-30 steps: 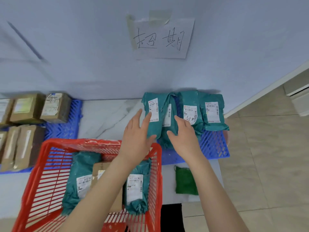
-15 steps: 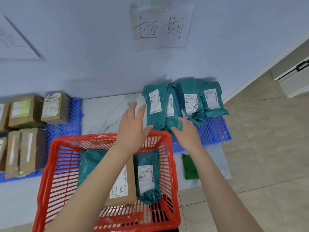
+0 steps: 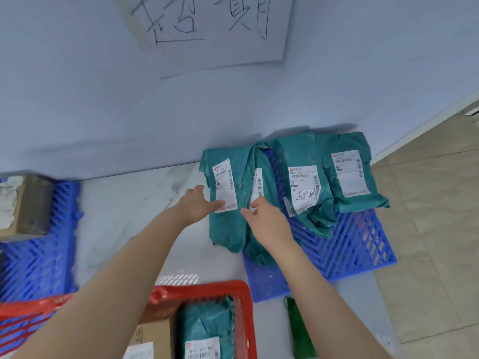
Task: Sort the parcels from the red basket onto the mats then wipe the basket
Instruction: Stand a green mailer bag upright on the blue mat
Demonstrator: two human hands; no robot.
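Note:
Several teal parcels with white labels lie in a row on the right blue mat (image 3: 357,244) against the wall. My left hand (image 3: 199,206) touches the left edge of the leftmost teal parcel (image 3: 228,229), with its thumb on the label. My right hand (image 3: 264,218) rests its fingertips on the seam between that parcel and the second teal parcel (image 3: 259,174). At the bottom is the red basket (image 3: 207,287), which holds a teal parcel (image 3: 207,322) and a cardboard box (image 3: 155,335). My left forearm hides part of the basket.
A second blue mat (image 3: 39,255) at the left carries a cardboard box (image 3: 23,206). A green cloth (image 3: 298,330) lies on the floor right of the basket. A handwritten paper sign (image 3: 212,22) hangs on the wall above. Tiled floor stretches to the right.
Both hands have reached forward from above the basket onto the two leftmost teal parcels. The view has moved closer to the right mat, and the basket has dropped to the bottom edge.

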